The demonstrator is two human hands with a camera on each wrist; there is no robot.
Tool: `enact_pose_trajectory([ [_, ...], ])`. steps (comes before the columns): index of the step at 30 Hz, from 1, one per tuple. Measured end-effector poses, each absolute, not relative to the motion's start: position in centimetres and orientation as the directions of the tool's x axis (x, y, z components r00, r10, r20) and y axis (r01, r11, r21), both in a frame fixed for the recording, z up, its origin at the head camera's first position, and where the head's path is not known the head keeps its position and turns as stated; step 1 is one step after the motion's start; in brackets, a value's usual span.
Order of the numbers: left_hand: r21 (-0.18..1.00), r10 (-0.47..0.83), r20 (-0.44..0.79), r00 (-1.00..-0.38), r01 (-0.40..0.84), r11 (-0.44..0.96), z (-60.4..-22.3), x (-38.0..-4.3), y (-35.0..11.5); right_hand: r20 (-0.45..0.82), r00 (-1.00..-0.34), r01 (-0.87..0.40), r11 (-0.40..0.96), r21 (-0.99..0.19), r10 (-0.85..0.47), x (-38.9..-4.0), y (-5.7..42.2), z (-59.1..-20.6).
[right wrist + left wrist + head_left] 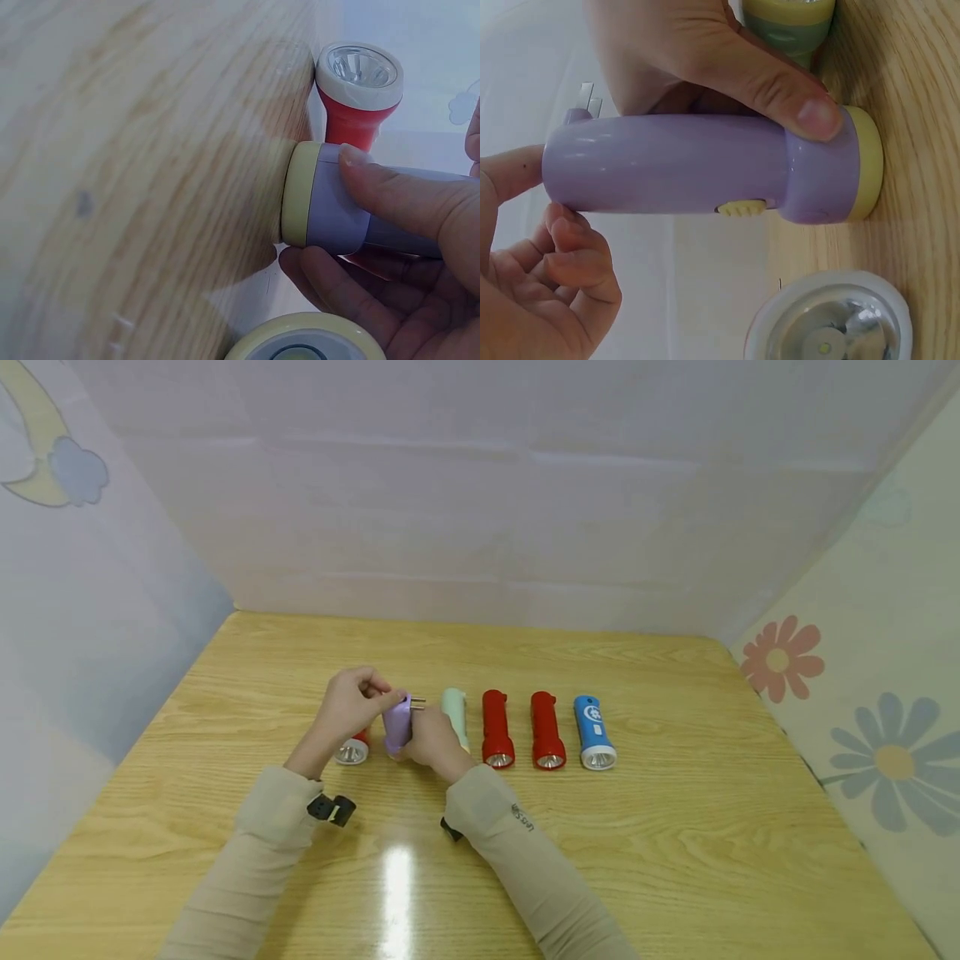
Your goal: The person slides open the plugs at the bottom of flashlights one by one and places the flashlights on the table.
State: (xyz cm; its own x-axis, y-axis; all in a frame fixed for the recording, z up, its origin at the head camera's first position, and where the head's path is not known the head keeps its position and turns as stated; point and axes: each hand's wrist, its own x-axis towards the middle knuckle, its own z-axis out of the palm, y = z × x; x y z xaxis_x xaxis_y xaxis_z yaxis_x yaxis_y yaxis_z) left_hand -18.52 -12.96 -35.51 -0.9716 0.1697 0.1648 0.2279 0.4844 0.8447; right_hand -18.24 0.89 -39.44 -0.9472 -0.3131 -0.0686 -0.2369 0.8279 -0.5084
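Observation:
A purple flashlight [397,727] stands upright, its yellow-rimmed lens end down at the tabletop. My right hand [435,739] grips it low, the thumb lying along the purple head in the right wrist view. At the top, my left hand [351,703] pinches the tail end between thumb and finger. Two metal plug prongs [589,99] stick out sideways from that end. A yellow slide switch [741,208] shows on the barrel in the left wrist view. Just left of it lies a red flashlight with a white rim [352,751], partly hidden by my left hand.
To the right, a pale green flashlight [453,708] is partly covered by my right hand. Beyond it lie two red flashlights, one [496,727] beside the other [547,728], then a blue one [592,727]. Pale cloth walls border the wooden table [675,843].

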Motion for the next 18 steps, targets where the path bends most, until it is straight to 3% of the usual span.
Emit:
enact_pose_trajectory([
  [18,0.930,0.212,0.118,-0.970,0.183,0.318,-35.96,-18.46,-13.94,-0.078,-0.948,-0.227,0.831,-0.508,-0.307,-18.08,0.95,-39.22],
])
